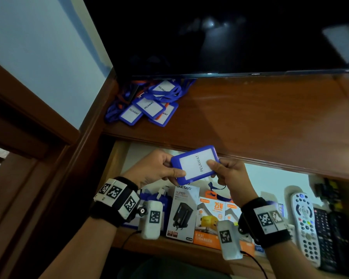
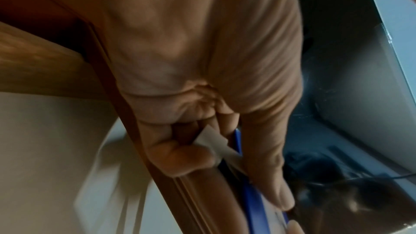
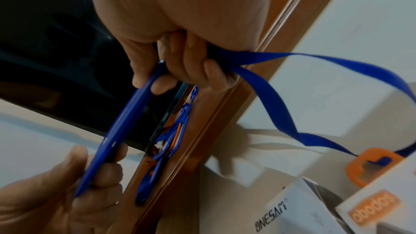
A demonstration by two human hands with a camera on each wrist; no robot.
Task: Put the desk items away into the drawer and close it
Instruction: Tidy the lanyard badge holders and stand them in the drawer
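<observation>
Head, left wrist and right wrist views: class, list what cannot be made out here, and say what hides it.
- Head view: the badge holder's lanyard is mostly hidden behind the right hand.
- Head view: the open drawer's right end is cut off by the frame edge.
- Left wrist view: blurred; the left hand hides most of the holder.
- Head view: the remote's button labels are too small.

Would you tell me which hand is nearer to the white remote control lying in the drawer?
Right. The right hand holds the badge on the side toward the white remote; the left hand holds its far end.
</observation>
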